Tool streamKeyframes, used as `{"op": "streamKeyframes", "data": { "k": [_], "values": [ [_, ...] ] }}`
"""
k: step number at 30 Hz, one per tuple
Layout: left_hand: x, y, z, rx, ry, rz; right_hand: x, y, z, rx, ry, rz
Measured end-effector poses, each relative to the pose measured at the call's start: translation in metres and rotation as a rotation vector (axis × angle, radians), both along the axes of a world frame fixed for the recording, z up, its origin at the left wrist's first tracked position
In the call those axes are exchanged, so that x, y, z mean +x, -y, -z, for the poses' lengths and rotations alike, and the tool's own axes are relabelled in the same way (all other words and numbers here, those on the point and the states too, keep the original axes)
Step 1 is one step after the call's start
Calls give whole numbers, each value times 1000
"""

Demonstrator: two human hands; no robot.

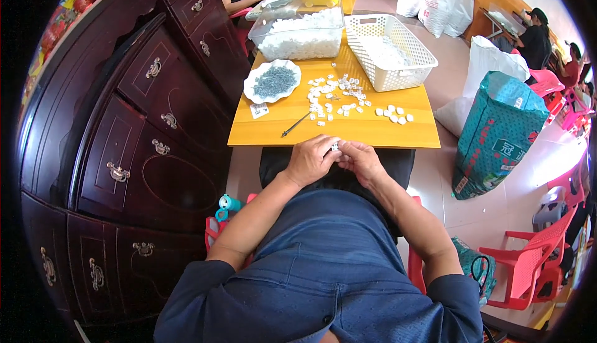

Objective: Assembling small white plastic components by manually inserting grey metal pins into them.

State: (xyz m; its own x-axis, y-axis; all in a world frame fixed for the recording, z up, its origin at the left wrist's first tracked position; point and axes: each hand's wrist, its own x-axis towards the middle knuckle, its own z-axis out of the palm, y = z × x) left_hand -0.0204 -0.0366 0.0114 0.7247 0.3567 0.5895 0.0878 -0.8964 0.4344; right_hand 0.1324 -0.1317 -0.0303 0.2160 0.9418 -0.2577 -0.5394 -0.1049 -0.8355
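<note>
Over my lap, just in front of the table's near edge, my left hand [312, 158] and my right hand [362, 160] come together. Between their fingertips they pinch a small white plastic piece [335, 146] with dark holes. Fingers cover most of it. On the yellow wooden table [267, 133] lie many similar white pieces [354, 88] in a loose scatter. A few rounded white pieces [392, 117] form a group to their right. A thin dark screwdriver-like tool [295, 125] rests near the edge. A scalloped white dish [250, 88] holds small dark metal bits, perhaps screws.
A clear plastic bin [298, 48] full of white pieces and a cream slotted basket [398, 82] stand at the back. Dark wooden drawers [137, 125] line my left. A teal woven sack [497, 138] and a pink chair [528, 256] are on the right. Other people sit farther off.
</note>
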Motion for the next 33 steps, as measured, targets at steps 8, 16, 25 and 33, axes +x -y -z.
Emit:
{"op": "streamKeyframes", "data": {
  "k": [8, 16, 25, 33],
  "values": [
    [0, 1, -2, 40, 13, -10, -3, 0, -2, 11, 85, 48],
    [0, 0, -2, 55, 34, 5, -3, 0, -3, 67, 135, 63],
    [2, -2, 2, 32, 71, -3, -4, -1, -6, 54, 118, 86],
    [1, 1, 2, -139, 84, 9, -4, 1, -5, 79, 131, 77]
  ]
}}
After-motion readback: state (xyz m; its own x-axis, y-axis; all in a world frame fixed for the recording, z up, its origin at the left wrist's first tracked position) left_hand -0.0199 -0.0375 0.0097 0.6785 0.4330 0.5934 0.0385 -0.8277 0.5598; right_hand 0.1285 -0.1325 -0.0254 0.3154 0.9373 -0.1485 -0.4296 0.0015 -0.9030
